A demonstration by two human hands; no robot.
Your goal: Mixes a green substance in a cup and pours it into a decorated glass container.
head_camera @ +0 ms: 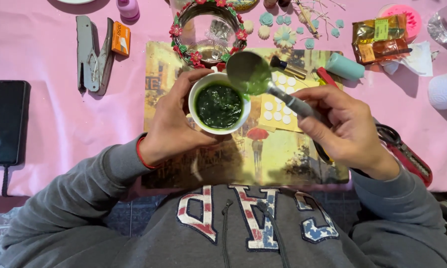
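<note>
A black phone (5, 121) lies on the pink surface (50, 114). A grey stapler (93, 54) sits near an orange box (120, 38). A teal tube (344, 66) lies by red scissors (404, 154).

A small white cup (220, 105) holds dark green paste, upright above the placemat. The metal spoon (263, 79), smeared green, tilts over its rim.

Bright, even daylight; soft shadows
</note>
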